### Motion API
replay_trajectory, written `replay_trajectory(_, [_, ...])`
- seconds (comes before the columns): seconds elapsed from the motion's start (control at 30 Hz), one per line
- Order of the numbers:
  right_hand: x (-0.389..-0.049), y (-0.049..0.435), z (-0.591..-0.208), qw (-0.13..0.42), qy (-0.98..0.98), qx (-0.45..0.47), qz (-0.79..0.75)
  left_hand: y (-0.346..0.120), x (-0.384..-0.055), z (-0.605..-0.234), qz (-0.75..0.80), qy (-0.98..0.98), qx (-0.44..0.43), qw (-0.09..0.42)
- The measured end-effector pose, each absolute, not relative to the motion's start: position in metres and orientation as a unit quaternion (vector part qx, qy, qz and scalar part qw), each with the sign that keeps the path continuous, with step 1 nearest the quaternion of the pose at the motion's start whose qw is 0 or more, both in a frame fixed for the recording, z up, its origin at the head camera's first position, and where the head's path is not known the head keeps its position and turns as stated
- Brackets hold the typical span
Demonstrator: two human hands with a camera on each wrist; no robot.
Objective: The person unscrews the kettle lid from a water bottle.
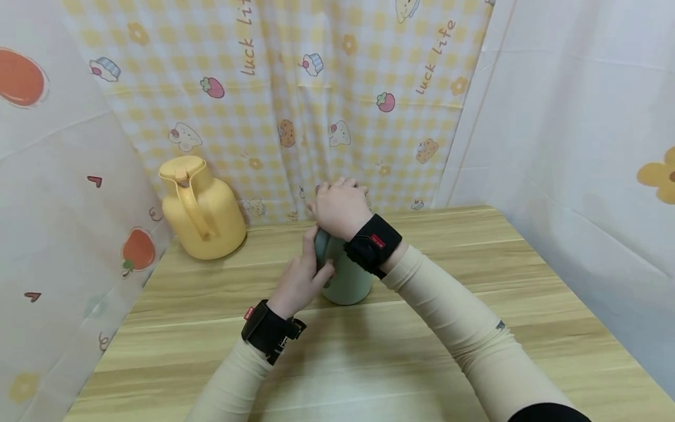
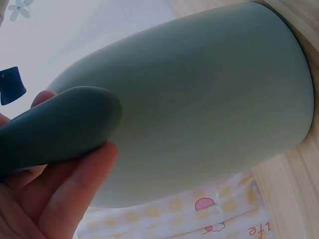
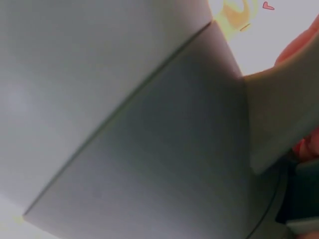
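A pale green thermos jug [image 1: 350, 284] stands upright on the wooden table, its base on the surface. My left hand [image 1: 302, 278] grips its darker green handle [image 2: 65, 124], fingers wrapped round it and thumb alongside. My right hand [image 1: 340, 208] lies over the jug's top and holds the lid, which it mostly hides in the head view. Up close in the right wrist view, a seam line crosses the jug's grey-green surface [image 3: 164, 134], with the handle [image 3: 284, 104] joining at the right.
A yellow thermos jug [image 1: 211, 217] stands at the table's back left, its handle facing forward. Behind the wooden table [image 1: 453, 293] hangs a yellow checked curtain [image 1: 316, 105], with pale cloth [image 1: 580, 146] along both sides.
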State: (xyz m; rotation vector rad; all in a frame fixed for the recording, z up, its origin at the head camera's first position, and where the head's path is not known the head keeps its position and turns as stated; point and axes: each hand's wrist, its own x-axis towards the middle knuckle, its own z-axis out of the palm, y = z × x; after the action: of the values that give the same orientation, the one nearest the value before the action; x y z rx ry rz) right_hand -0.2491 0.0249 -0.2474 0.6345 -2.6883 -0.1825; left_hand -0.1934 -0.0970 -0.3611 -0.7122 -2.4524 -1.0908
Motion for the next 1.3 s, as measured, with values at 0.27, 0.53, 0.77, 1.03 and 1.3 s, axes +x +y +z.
replay_trajectory(0.27, [-0.254,0.035,-0.247,0.210,-0.930,0.291,-0.075,-0.100,-0.196,-0.362,-0.403,-0.857,-0.271,0.175])
replay_trajectory(0.53, [-0.256,0.044,-0.247,0.178,-0.925,0.334,-0.043,-0.105,-0.199,-0.364,-0.415,-0.851,-0.280,0.159])
replay_trajectory(0.77, [-0.261,0.047,-0.246,0.173,-0.919,0.352,-0.030,-0.114,-0.209,-0.365,-0.439,-0.832,-0.312,0.134])
replay_trajectory(1.03, [-0.265,0.046,-0.245,0.155,-0.924,0.350,-0.019,-0.132,-0.223,-0.364,-0.455,-0.820,-0.339,0.076])
replay_trajectory(1.3, [-0.272,0.043,-0.245,0.140,-0.930,0.340,-0.017,-0.147,-0.246,-0.365,-0.463,-0.817,-0.339,0.050])
